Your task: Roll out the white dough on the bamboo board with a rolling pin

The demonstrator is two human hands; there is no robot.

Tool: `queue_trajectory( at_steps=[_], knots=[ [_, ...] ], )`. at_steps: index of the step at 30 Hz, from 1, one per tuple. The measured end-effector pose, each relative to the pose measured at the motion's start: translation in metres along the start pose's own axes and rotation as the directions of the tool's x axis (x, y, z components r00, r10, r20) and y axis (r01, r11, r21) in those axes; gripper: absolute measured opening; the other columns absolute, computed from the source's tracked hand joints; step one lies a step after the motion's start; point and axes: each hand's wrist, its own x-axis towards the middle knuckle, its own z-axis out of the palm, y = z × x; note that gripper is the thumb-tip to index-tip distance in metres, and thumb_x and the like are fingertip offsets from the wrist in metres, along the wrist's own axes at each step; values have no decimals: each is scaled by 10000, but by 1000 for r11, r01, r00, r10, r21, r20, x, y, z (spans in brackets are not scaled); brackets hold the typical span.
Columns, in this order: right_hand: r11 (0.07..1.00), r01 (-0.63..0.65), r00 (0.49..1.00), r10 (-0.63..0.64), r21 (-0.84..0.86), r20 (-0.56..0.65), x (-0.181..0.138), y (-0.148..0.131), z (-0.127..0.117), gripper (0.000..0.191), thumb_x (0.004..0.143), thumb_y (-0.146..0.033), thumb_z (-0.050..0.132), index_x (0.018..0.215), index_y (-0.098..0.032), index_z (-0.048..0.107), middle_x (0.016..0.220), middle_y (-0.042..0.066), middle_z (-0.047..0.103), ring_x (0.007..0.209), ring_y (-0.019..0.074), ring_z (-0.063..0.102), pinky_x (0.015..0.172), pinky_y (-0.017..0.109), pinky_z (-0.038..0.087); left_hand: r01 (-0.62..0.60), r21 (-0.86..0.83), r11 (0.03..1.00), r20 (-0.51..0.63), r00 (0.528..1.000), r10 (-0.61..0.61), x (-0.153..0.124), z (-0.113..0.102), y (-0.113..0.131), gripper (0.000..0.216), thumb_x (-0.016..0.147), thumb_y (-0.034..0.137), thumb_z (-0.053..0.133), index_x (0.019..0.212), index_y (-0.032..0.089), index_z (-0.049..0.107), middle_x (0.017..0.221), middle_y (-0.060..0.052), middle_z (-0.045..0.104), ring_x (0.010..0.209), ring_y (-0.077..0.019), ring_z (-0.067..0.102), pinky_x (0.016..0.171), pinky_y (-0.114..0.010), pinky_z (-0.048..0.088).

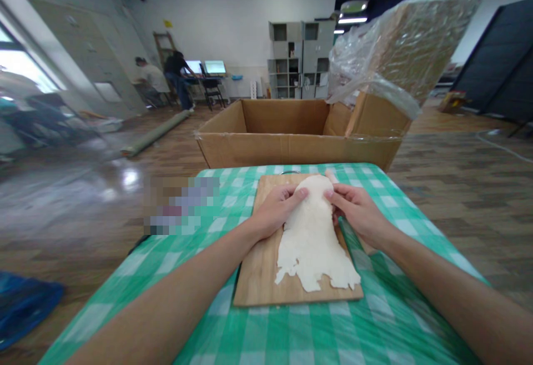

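Note:
A sheet of pale rolled dough (312, 237) lies over a wooden cutting board (256, 276), its near edge ragged and torn. My left hand (278, 206) pinches the dough's far left edge between thumb and fingers. On the opposite edge, my right hand (353, 209) grips the dough the same way, thumb on top. The far part of the sheet between my hands looks lifted and rounded. Partly hidden behind my right hand is a wooden stick, perhaps a rolling pin (368, 247), along the board's right side.
A green-and-white checked cloth (258, 334) covers the table. A blurred-out item (183, 205) lies at its left edge. Beyond the table stands a large open cardboard box (291, 148), with a plastic-wrapped package (420, 48) at its right. Two people (179, 76) are far back near monitors.

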Motion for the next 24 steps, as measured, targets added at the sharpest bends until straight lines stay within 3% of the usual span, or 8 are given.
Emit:
queue_trajectory(
  at_steps=[6, 11, 14, 18, 24],
  knots=[
    [999, -25, 1000, 26, 28, -8, 1, 4, -1, 363, 886, -564, 721, 854, -211, 642, 635, -23, 619, 490, 128, 556, 467, 259, 465, -25, -81, 996, -5, 1000, 24, 2, 1, -2, 483, 880, 506, 760, 1232, 175, 747, 982, -87, 791, 854, -216, 719, 772, -306, 557],
    [1000, 16, 1000, -16, -10, -1, 1, 3, -3, 328, 884, -513, 745, 946, -200, 672, 654, -37, 613, 490, 106, 543, 466, 238, 453, -25, -63, 998, -56, 998, 22, 1, 3, 1, 382, 890, 469, 753, 1145, 186, 778, 984, -65, 781, 809, -183, 682, 728, -270, 515],
    [997, 66, 998, -66, -44, -2, -1, 1, -2, 393, 883, -478, 751, 1159, -206, 683, 728, -35, 633, 519, 106, 548, 464, 240, 464, -55, 16, 998, -100, 993, 56, -1, 5, 4, 358, 898, 490, 729, 1051, 175, 804, 955, -57, 776, 788, -183, 660, 691, -263, 480],
    [994, 109, 994, -109, -30, -14, -3, -1, 1, 657, 895, -403, 740, 1502, -284, 520, 859, -39, 633, 558, 96, 563, 468, 236, 481, -125, 116, 985, -147, 979, 141, -2, 5, 6, 305, 914, 454, 705, 963, 171, 808, 876, -41, 753, 796, -186, 643, 718, -272, 474],
    [998, 54, 998, -53, -17, 30, -3, -3, 1, 612, 881, -386, 748, 1430, -189, 564, 757, -32, 656, 563, 121, 605, 469, 238, 469, -233, 88, 969, -258, 934, 248, 7, 0, -2, 219, 898, 380, 692, 981, 196, 775, 993, -47, 760, 955, -216, 673, 886, -319, 503]
  ],
)
